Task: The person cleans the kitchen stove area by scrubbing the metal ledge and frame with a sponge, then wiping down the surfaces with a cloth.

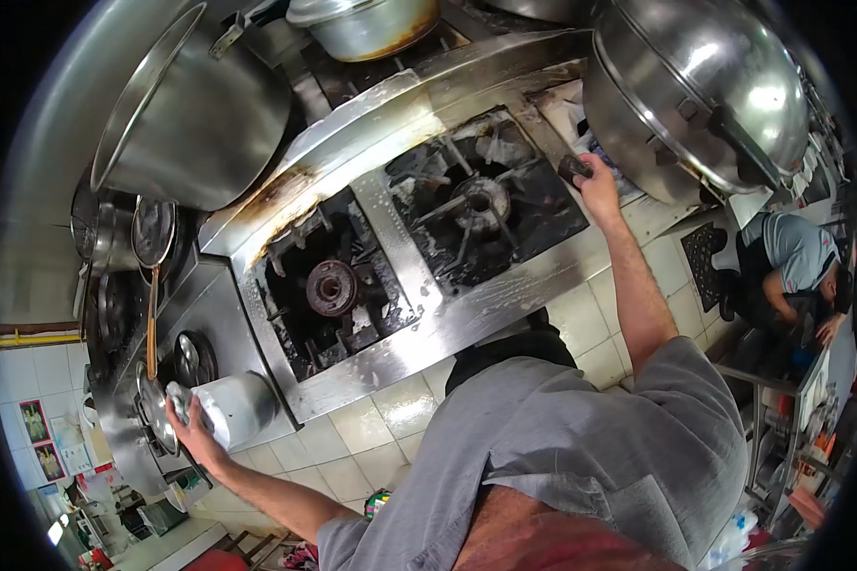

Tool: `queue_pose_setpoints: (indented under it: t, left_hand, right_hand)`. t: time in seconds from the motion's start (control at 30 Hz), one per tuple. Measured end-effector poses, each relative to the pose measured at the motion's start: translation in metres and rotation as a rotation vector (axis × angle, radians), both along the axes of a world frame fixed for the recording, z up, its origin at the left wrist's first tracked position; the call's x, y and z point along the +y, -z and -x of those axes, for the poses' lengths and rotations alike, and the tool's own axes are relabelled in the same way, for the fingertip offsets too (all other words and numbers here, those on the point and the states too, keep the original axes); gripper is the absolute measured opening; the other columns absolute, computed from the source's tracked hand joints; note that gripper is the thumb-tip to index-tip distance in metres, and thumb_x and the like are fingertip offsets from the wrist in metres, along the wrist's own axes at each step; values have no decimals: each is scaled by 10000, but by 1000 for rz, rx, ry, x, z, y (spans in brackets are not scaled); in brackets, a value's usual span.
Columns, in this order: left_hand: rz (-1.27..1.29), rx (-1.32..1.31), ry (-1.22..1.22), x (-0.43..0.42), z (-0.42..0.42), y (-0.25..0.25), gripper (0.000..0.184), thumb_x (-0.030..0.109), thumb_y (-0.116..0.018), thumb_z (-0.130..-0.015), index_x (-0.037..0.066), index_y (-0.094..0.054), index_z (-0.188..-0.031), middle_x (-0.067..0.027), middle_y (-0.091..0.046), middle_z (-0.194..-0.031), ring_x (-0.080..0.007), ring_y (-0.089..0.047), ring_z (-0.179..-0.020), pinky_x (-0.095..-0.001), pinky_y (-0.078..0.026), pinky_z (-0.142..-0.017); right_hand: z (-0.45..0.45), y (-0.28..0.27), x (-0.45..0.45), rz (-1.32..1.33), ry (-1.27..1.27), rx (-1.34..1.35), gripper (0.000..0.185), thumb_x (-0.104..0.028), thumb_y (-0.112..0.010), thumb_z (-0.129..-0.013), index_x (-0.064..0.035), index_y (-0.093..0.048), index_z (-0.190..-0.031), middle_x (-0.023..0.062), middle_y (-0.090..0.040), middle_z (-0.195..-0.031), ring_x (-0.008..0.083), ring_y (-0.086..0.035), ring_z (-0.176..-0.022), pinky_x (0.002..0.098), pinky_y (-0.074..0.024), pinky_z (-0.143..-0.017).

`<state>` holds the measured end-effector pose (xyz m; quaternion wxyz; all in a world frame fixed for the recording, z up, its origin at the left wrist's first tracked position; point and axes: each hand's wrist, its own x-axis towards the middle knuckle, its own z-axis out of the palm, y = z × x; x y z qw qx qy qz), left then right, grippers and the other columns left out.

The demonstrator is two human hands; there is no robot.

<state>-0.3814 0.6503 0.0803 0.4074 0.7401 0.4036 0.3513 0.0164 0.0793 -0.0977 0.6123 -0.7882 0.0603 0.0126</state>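
My right hand (pixel 600 190) is closed around a dark, rounded object (pixel 573 169), whose kind I cannot make out. It is at the right end of the steel stove (pixel 405 328), beside the right burner (pixel 479 198). Far to the left, my left hand (pixel 198 438) reaches over the near side of a pale metal pot (pixel 252 409). Its fingers curl about a whitish, crumpled thing (pixel 177 394), too unclear to name. The left burner (pixel 333 287) sits in a dark, grimy well. Wet drops and whitish smears mark the steel between both burners.
A large steel pot (pixel 200 114) stands back left, and a big domed steel vessel (pixel 724 86) back right. Behind the stove sits a lidded pot (pixel 371 29). Pans with a long handle (pixel 152 324) lie left. Another person (pixel 790 252) bends down at the right. Tiles (pixel 405 404) cover the floor.
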Motion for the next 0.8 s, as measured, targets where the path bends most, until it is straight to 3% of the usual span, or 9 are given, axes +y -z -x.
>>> queue_pose_setpoints:
  t: [0.03, 0.07, 0.23, 0.3, 0.5, 0.57, 0.7, 0.77, 0.8]
  left_hand:
    - [13, -61, 23, -36, -25, -5, 656, 210, -674, -761, 44, -407, -1337, -108, -520, -1167, -224, -498, -1043, -339, -392, -918]
    - [83, -48, 56, -68, -53, -5, 692, 256, -700, -732, 56, -416, -1331, -107, -511, -1172, -244, -497, -1054, -356, -388, -912]
    - [514, -175, 495, -258, -235, 60, 591, 260, -711, -751, 62, -451, -1244, -119, -571, -1086, -241, -563, -983, -342, -473, -792]
    - [673, -209, 623, -332, -305, 101, 593, 301, -690, -798, 102, -417, -1285, -125, -458, -1241, -229, -521, -1052, -349, -472, -827]
    - [309, -291, 820, -472, -435, 137, 420, 258, -600, -885, -10, -485, -1188, -157, -579, -1083, -230, -553, -993, -325, -440, -846]
    - [403, -321, 835, -486, -471, 150, 410, 282, -584, -905, -21, -492, -1167, -130, -598, -1027, -198, -563, -910, -311, -453, -780]
    - [334, -275, 835, -502, -483, 131, 380, 332, -543, -938, -34, -529, -1036, -84, -618, -870, -168, -546, -702, -319, -451, -676]
    - [102, -145, 971, -490, -453, 134, 300, 245, -600, -892, -24, -539, -1011, -181, -565, -859, -297, -535, -787, -369, -438, -722]
    - [-40, -253, 977, -483, -440, 153, 284, 194, -636, -857, -14, -529, -1019, -190, -533, -890, -351, -536, -818, -377, -443, -732]
  right_hand:
    - [-6, -2, -8, 528, -63, -228, 369, 85, -509, -772, -3, -543, -1129, 172, -604, -1073, 335, -608, -955, 375, -497, -828]
    - [-16, 9, -16, 618, -105, -464, 370, 87, -502, -744, -16, -580, -1091, 188, -596, -1098, 332, -595, -995, 365, -475, -858]
    - [-53, 40, -17, 683, -412, -596, 412, 91, -500, -714, 18, -561, -1115, 207, -548, -1180, 353, -509, -1124, 389, -427, -956]
    - [-54, 48, -17, 849, -589, -510, 402, 40, -464, -783, 24, -512, -1182, 199, -513, -1238, 357, -470, -1181, 379, -398, -1001]
    - [-39, 54, -38, 908, -640, -728, 372, 18, -443, -808, 68, -501, -1172, 240, -506, -1231, 360, -452, -1205, 395, -364, -1027]
    - [-81, 19, -15, 675, -794, -107, 401, 15, -430, -815, 64, -488, -1209, 254, -492, -1248, 392, -422, -1227, 424, -350, -1038]
    - [-73, 59, -20, 341, -535, -9, 416, 26, -438, -798, 70, -481, -1209, 258, -482, -1263, 408, -420, -1220, 435, -346, -1037]
    - [-35, 88, -53, 700, -607, -718, 437, 23, -465, -778, 77, -465, -1212, 268, -485, -1252, 392, -433, -1209, 438, -352, -1025]
    - [-27, 83, -52, 701, -609, -719, 437, 23, -465, -778, 77, -465, -1212, 268, -485, -1252, 392, -433, -1209, 438, -352, -1025]
